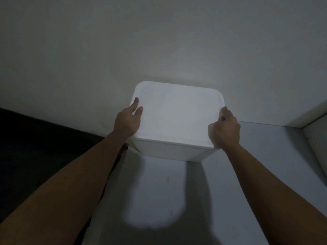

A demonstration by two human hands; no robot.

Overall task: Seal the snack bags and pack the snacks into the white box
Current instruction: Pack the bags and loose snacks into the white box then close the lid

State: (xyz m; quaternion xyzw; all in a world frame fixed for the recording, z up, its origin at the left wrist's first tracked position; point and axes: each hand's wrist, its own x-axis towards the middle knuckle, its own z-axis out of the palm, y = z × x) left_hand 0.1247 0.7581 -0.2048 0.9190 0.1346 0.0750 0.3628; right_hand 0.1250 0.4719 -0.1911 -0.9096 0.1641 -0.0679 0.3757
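- White box (pixel 175 121) stands on a pale grey surface (pixel 247 174), against the wall (pixel 159 41), with its lid (pixel 177 110) on top.
- Left hand (pixel 128 121) lies along the lid's left edge, fingers fairly spread, two fingertips (pixel 136 99) resting on the lid top (the rest curl down the side, hidden).
- Right hand (pixel 227 129) grips the right edge near the front corner, fingers curled narrow around the rim.
- No snack bags are in view (contents hidden by the lid, dim light).
- Step judged: handling the lid or box; whether it is being opened or shut can't be told.
- Next move likely needs an even two-handed lift or press at both edges.
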